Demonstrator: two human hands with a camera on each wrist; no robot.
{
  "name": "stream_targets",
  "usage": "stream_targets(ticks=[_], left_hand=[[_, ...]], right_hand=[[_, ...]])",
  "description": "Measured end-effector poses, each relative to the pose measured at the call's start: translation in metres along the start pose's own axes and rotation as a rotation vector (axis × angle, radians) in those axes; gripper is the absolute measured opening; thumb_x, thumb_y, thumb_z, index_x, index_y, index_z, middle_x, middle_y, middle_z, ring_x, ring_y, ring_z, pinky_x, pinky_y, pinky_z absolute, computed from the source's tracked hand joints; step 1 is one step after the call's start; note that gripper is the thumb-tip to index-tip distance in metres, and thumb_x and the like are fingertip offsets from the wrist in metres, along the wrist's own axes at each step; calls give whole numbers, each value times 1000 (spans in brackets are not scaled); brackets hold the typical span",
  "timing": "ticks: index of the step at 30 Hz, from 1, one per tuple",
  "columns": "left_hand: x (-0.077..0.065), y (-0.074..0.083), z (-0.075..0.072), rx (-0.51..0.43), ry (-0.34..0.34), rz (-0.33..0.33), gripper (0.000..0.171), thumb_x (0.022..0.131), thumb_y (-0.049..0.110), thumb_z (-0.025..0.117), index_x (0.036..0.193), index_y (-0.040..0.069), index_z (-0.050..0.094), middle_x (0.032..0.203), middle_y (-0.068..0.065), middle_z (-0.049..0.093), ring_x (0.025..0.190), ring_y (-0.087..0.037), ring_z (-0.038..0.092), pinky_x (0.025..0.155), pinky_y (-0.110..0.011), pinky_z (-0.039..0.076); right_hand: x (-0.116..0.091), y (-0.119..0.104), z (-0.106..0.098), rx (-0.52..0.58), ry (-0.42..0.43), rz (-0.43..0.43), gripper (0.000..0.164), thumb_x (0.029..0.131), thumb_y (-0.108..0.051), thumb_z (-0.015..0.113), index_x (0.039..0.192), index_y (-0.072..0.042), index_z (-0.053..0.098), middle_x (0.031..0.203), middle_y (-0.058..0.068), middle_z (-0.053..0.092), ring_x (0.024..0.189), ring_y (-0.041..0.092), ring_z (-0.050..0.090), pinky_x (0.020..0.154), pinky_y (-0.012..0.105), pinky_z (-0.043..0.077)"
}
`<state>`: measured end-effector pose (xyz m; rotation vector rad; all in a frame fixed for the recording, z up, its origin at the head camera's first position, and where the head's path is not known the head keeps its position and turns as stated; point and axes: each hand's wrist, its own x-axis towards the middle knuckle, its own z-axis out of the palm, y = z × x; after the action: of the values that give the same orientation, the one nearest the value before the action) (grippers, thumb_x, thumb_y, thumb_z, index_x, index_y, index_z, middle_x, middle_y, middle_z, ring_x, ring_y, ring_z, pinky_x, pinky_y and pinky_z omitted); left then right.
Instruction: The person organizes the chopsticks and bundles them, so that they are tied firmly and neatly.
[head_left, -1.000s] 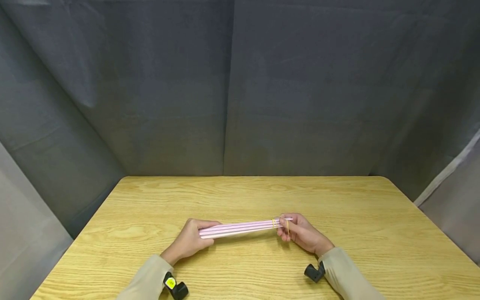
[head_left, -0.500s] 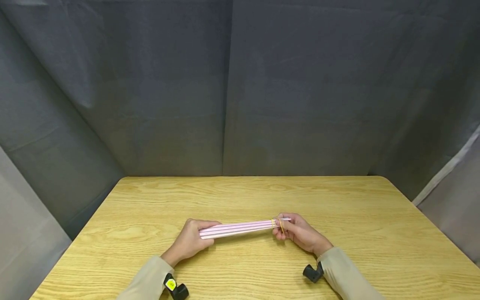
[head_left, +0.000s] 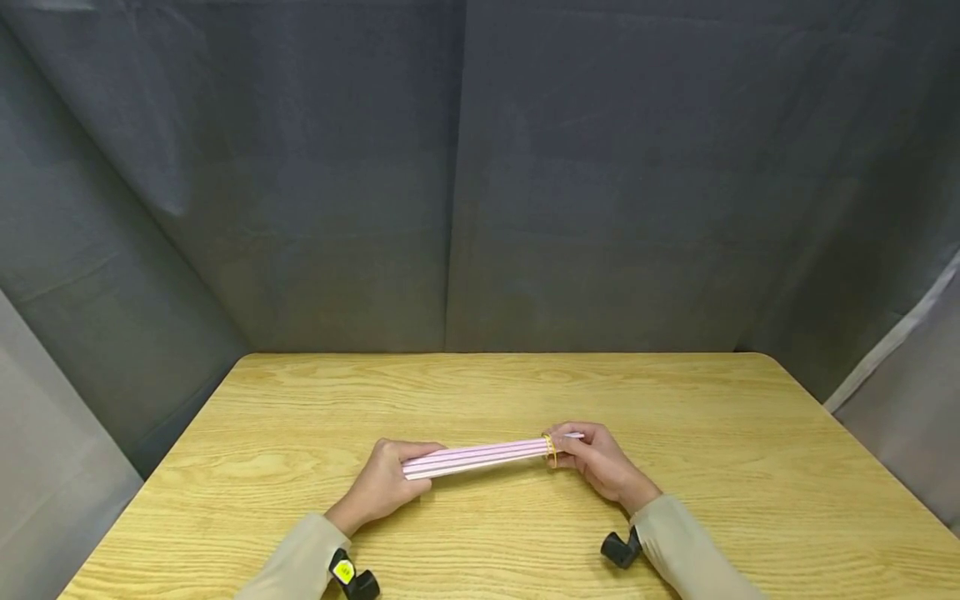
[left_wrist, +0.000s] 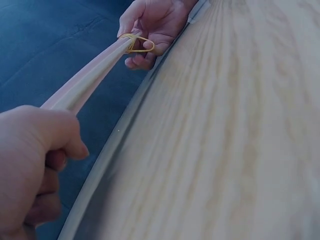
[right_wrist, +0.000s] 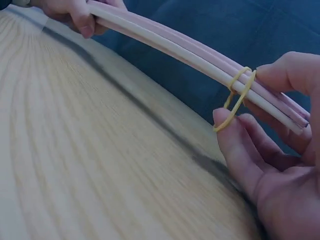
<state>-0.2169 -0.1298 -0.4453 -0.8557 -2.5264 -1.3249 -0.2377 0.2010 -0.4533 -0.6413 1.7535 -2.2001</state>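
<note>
My left hand (head_left: 381,482) grips the left end of a bundle of long thin pink and white sticks (head_left: 480,457), thumb lying along its near side. The bundle runs across to my right hand, above the tabletop, its right end slightly farther off. A yellow rubber band (right_wrist: 244,96) circles the sticks near that right end. In the right wrist view, my right hand (right_wrist: 285,150) has its thumb at the upper edge of the band, while a fingertip pulls the loop down below the sticks. Stick tips poke out past the right thumb.
Under both hands lies a wood-grain table (head_left: 480,550) with rounded far corners. Dark grey cloth (head_left: 600,208) hangs behind and along the sides. Each wrist carries a small black camera (head_left: 621,550) beside a beige sleeve (head_left: 690,546).
The loose loop of the rubber band, earlier hanging to the right of the wound part, has shifted left onto it. My right fingers moved left with it; the left hand barely moved.
</note>
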Motion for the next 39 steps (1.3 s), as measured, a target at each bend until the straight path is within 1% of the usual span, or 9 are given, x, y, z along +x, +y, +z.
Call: stream_targets(ticks=[4, 7, 10, 12, 18, 24, 32, 37, 39], left_hand=[[-1, -3, 1, -17, -2, -9, 47, 65, -9, 64, 109, 5, 73, 101, -11, 74, 81, -6, 64, 69, -21, 52], [-1, -6, 2, -18, 11, -16, 47, 64, -9, 65, 108, 7, 73, 100, -9, 74, 80, -4, 63, 69, -21, 52], [-3, -8, 2, -24, 22, -16, 47, 64, -9, 65, 107, 7, 74, 99, -8, 74, 79, -3, 62, 68, -21, 51], [-3, -8, 3, -33, 23, -12, 47, 64, -10, 65, 107, 8, 74, 99, -8, 74, 77, -3, 61, 67, -21, 51], [-3, -6, 4, -43, 6, -52, 47, 65, -9, 65, 107, 9, 74, 100, -9, 74, 77, -4, 60, 68, -20, 50], [-3, -6, 3, -36, 7, -79, 46, 65, -8, 66, 107, 9, 74, 100, -8, 74, 76, -5, 60, 67, -20, 49], [-1, -5, 2, -17, 10, -89, 41, 66, -6, 67, 103, 11, 75, 96, -5, 74, 76, -4, 59, 68, -21, 49], [-2, -3, 3, -27, -11, -134, 36, 67, -2, 69, 99, 13, 75, 92, -2, 74, 75, -5, 58, 68, -21, 48], [-2, -3, 4, -27, -9, -131, 32, 69, 1, 74, 98, 13, 74, 92, -2, 74, 75, -5, 59, 68, -21, 48]], right_hand=[[-1, -1, 1, -57, 62, -21, 15, 94, 0, 53, 91, -8, 66, 100, -1, 62, 88, 7, 61, 77, 24, 53], [-1, -1, 0, -76, 170, -45, 13, 94, -1, 56, 84, -10, 58, 95, -2, 57, 84, 5, 56, 72, 21, 51], [-1, -2, -5, -88, 242, -58, 19, 94, -3, 57, 78, -11, 51, 92, -1, 54, 78, 5, 52, 66, 20, 48], [-2, -2, -8, -96, 217, -54, 18, 95, -5, 56, 79, -11, 52, 92, -1, 54, 77, 5, 52, 65, 20, 48], [-4, -1, -12, -91, 52, -50, 8, 98, -6, 51, 93, -8, 57, 91, -4, 59, 77, 4, 54, 66, 18, 47], [-4, -3, -9, -43, -67, -97, 13, 96, 2, 49, 101, -5, 59, 90, -4, 60, 77, 4, 55, 67, 17, 47], [-2, 0, -10, -36, -99, -86, 13, 95, 3, 52, 104, -2, 60, 94, -1, 62, 81, 6, 61, 72, 19, 51], [-2, 3, -10, -100, -79, -80, 10, 94, 3, 55, 102, 6, 58, 95, 1, 62, 81, 6, 63, 73, 21, 54], [-1, 4, -10, -132, -57, -74, 13, 93, 1, 57, 103, 10, 58, 95, 1, 62, 82, 7, 64, 74, 22, 54]])
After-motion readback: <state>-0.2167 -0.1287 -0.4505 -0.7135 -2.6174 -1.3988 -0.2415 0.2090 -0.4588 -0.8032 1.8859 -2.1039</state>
